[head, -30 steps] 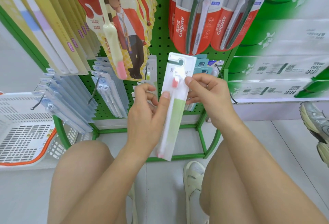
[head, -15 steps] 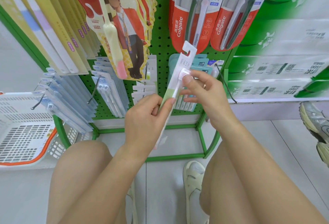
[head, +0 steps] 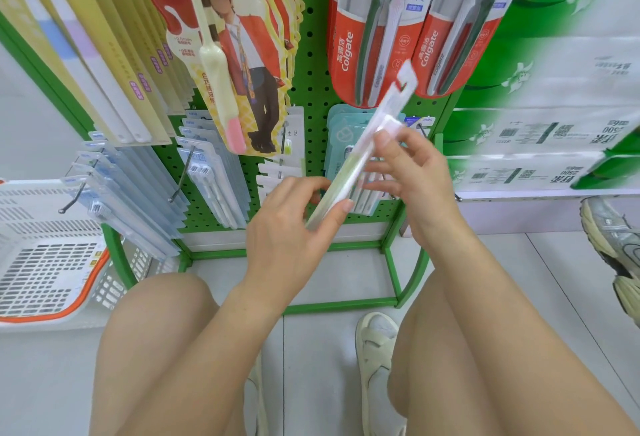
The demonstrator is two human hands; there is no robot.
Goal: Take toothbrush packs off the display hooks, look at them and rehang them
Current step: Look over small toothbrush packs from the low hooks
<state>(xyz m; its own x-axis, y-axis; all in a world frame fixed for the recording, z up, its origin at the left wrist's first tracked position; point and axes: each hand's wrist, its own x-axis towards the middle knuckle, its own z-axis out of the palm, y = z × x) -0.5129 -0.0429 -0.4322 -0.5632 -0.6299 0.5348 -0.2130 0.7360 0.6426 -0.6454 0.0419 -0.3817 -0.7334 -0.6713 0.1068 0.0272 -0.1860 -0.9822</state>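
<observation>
Risk sits mainly in the thin grip: the slim toothbrush pack (head: 360, 155) is held off the rack, edge-on and tilted, its hang tab up toward the red Colgate packs (head: 374, 37) and its lower end down at the left hand (head: 294, 228). That hand pinches the lower end between thumb and curled fingers, while the right hand (head: 412, 176) pinches the pack near its brush-head end with thumb and fingertips, the other fingers loosely spread. Held by its narrow edges like this, the pack could twist or slip out if either pinch loosens, and it would drop to the floor by the green rack base (head: 346, 306). Its raised tab is also close to the hanging Colgate packs, so a careless swing could knock them on their hooks. Rehanging looks fiddly, I judge, because the small tab hole must meet a thin wire hook (head: 420, 131) that is partly hidden behind the hands and the teal packs (head: 346, 127); a miss could push the neighbouring packs back or bend the tab. Compared with a second ago, the pack has turned from face-on to edge-on and has tilted further over, with its tab now higher and more to the right, and the left hand has slid lower on it.
</observation>
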